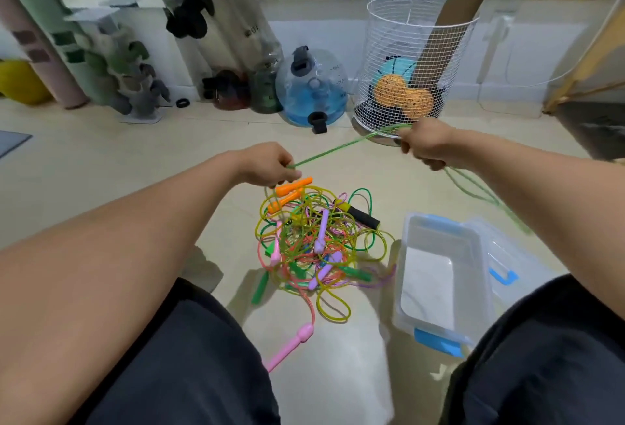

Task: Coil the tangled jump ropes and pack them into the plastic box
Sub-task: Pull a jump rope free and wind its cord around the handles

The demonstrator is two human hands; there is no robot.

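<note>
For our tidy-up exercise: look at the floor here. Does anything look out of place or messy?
Yes. The jump ropes lie in one knotted heap on the floor, not coiled. The box beside them holds nothing. Both hands, left and right, stretch a green rope taut above the heap.

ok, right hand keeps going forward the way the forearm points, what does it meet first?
Most likely the wire basket: the right hand, gripping the green rope, sits just in front of its base. Depth is unclear.
</note>
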